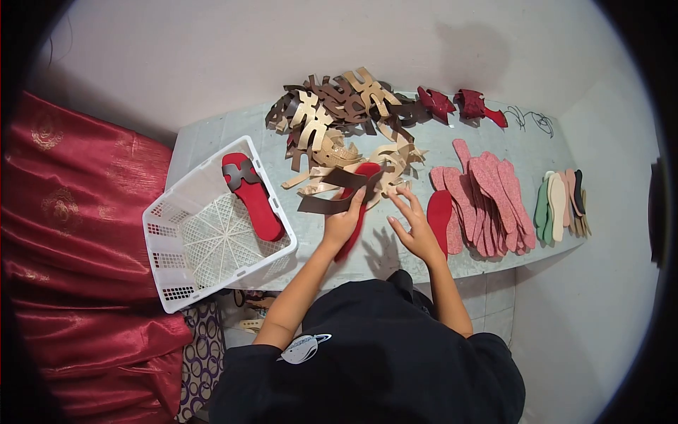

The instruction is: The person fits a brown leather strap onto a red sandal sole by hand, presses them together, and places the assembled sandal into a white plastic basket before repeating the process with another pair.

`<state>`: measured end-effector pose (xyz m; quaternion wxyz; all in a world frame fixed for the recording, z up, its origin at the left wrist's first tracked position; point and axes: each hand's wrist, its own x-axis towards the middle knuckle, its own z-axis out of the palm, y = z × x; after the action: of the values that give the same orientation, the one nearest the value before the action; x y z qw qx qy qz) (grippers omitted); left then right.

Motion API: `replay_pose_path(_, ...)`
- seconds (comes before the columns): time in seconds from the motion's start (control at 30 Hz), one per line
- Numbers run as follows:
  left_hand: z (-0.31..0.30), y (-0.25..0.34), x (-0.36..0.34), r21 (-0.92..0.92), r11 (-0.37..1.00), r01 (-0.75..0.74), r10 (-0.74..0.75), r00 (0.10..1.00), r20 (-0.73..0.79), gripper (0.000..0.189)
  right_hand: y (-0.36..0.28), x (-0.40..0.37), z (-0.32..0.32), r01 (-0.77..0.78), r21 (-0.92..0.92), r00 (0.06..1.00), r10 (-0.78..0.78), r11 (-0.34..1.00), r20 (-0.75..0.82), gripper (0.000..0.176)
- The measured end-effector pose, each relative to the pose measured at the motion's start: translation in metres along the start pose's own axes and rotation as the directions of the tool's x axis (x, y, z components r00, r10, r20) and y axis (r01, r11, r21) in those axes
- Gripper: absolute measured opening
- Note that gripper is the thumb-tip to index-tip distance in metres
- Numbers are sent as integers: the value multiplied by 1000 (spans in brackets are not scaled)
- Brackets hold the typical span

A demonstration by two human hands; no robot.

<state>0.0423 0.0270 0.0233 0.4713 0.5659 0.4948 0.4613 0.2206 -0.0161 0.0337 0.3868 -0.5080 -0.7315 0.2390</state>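
My left hand (342, 225) is closed around a red sandal sole (351, 244) with a dark brown strap (321, 205) lying across it. The strap's ends stick out to the left of the fingers; how it is fixed to the sole is hidden. To the right, my right hand (418, 237) has its fingers spread, with nothing in them. Close by that hand lies another red sole (439, 212). Just beyond both hands is a heap of beige cut straps (395, 159).
A white plastic basket (272, 253) at the left holds a red sandal (256, 205) with a grey strap. Brown straps (342, 99) pile up at the back. Pink soles (494, 191) and green and cream soles (556, 205) are on the right. Dark red pieces (470, 104) lie near the wall.
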Motion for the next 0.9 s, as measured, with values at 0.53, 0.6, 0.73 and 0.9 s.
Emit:
replay_pose_path(0.53,5,-166,-46,602,491,-630,288,769,570,44,78,-72,30,-65,-83,880,97,994,465,51)
replay_pose_path(0.6,6,-173,-49,616,431,-660,299,748,592,43,86,-81,38,-69,-96,882,106,993,459,50)
replay_pose_path(0.73,9,-173,-52,620,422,-662,313,748,585,44,95,-90,47,-28,-74,901,57,997,431,42)
replay_pose_path(0.9,9,-174,-53,637,388,-667,311,745,590,44,100,-92,55,91,-17,928,-79,996,363,30)
